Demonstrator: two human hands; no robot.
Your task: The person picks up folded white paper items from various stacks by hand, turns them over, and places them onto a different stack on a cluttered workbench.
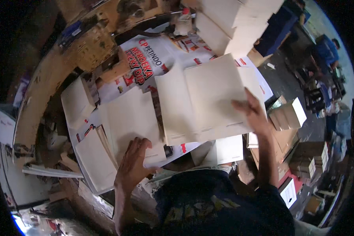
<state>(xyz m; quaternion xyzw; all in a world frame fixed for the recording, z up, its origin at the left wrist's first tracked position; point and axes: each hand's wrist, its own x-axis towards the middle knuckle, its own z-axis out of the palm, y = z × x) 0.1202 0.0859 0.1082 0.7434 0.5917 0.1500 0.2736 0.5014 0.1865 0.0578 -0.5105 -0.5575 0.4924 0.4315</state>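
Two groups of cream card sheets lie in front of me on a printed sheet. My left hand point(133, 163) is at the near edge of the left card sheet point(128, 114), fingers bent and thumb held apart, gripping nothing that I can see. On the right is a wide cream card sheet point(212, 94) with a fold-like line down it. Across its right edge lies my right hand point(252, 110), thumb and fingers spread; it is slightly blurred. More pale card shows beneath that hand.
A printed banner point(147, 59) covers the table. Tall cream card stacks point(232, 23) stand at the far right. At left are a pale box-like stack point(76, 98) and another card stack point(94, 153). Bundled cards point(287, 116) and brown cartons point(310, 155) sit at right.
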